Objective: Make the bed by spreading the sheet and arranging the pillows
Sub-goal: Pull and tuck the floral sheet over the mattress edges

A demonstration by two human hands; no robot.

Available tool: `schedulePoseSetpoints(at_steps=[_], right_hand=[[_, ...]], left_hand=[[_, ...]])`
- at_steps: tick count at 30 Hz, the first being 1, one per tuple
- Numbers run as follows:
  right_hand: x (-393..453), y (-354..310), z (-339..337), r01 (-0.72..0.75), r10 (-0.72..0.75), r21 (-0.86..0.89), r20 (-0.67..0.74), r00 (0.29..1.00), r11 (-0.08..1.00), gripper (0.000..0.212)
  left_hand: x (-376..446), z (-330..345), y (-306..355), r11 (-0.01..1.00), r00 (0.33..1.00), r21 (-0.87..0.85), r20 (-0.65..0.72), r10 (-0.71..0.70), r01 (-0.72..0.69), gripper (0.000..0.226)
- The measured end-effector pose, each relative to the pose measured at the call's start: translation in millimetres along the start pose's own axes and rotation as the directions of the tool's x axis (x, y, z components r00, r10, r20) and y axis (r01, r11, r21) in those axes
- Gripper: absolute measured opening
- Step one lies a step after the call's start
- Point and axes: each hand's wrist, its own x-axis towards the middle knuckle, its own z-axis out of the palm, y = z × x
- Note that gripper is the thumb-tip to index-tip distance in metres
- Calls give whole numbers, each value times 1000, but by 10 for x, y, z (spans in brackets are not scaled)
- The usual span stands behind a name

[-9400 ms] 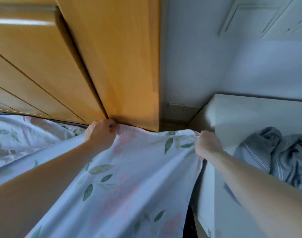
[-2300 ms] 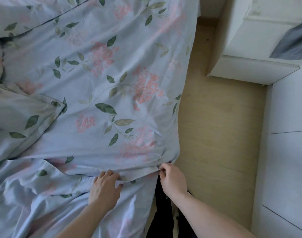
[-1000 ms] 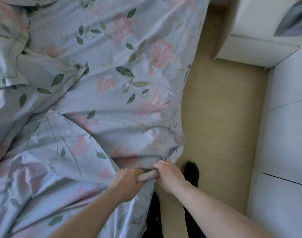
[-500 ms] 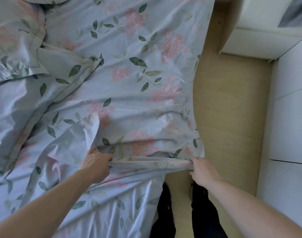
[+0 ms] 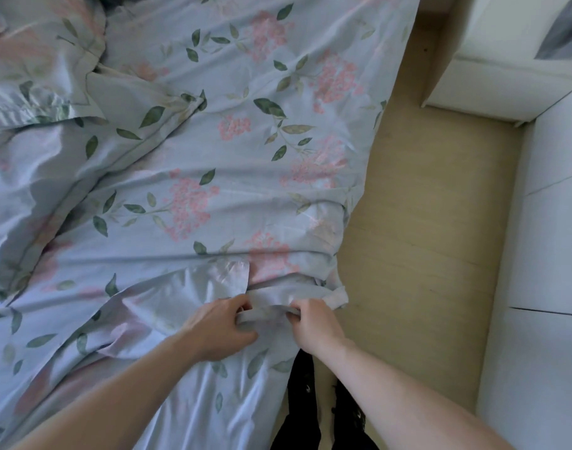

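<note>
The bed fills most of the view w/ the floral sheet over it; far half lies fairly flat, but the left side is bunched in deep folds and the near part, approx. the bottom third, is a loose heap w/ a corner flipped pale side up. So I'd call the spreading maybe halfway: one end looks placed, near edge not yet pulled straight. A pillow in matching print sits crumpled at the top left, half under the folds, so the arranging isn't begun as far as I can see; can't tell if there's a 2nd one. Right of the bed runs bare wood floor, then white cabinets. Down at the near edge, the left hand & right hand sit close together, each w/ fingers curled round a rolled strip of the sheet's hem stretched between them. Left to do, I'd guess: draw that hem out, flatten the heap, smooth the left side, then the pillow.
</note>
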Motion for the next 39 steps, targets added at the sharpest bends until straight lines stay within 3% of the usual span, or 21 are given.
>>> schedulePoseSetpoints(at_steps=[2, 4, 7, 11, 13, 15, 17, 21, 24, 28, 32, 35, 37, 39], right_hand=[[-65, 135, 3, -17, 16, 45, 8, 1000, 999, 28], [-152, 240, -34, -22, 18, 66, 55, 998, 998, 19], [-254, 346, -151, -45, 27, 121, 147, 989, 992, 14], [-238, 438, -278, -202, 138, 314, 214, 967, 928, 13], [-134, 544, -245, -328, 272, 468, 185, 944, 821, 15], [-8, 686, -151, -436, 409, 590, 188, 893, 679, 28], [105, 819, -34, -469, 475, 629, 174, 863, 620, 50], [373, 858, 172, -463, 494, 505, 81, 866, 729, 77], [590, 781, 278, -432, 484, 401, -33, 875, 808, 71], [777, 770, 215, -422, 483, 296, -177, 857, 857, 15], [594, 808, 60, -272, 332, 249, -246, 911, 930, 20], [265, 866, -63, -91, 154, 230, -275, 949, 969, 18], [41, 948, -110, -21, 58, 137, -272, 960, 990, 9], [-130, 1048, -116, 11, 7, 66, -266, 964, 998, 17]], left_hand=[[-3, 70, 61, 999, 986, 3, 161, -41, 41, 49], [37, 98, 103, 993, 961, -30, 257, -101, 112, 66], [236, 76, 245, 981, 943, -78, 298, -149, 179, 62], [667, 62, 487, 986, 984, 17, 65, -166, 166, 55], [872, 79, 601, 989, 994, 108, 5, -105, 104, 55], [1054, 130, 675, 987, 998, 152, -2, -61, 60, 56], [1219, 206, 699, 981, 1000, 190, -16, -27, 30, 54], [1421, 299, 650, 975, 994, 221, -102, 34, -10, 27], [1481, 311, 578, 977, 975, 210, -205, 84, -40, 3], [1482, 300, 482, 961, 948, 175, -202, 247, -213, 4], [1277, 257, 376, 878, 874, 238, -160, 458, -416, 14], [1040, 182, 380, 870, 865, 215, -153, 478, -443, 20], [905, 176, 382, 867, 864, 202, -133, 486, -456, 17], [831, 202, 378, 861, 865, 215, -111, 490, -460, 18]])
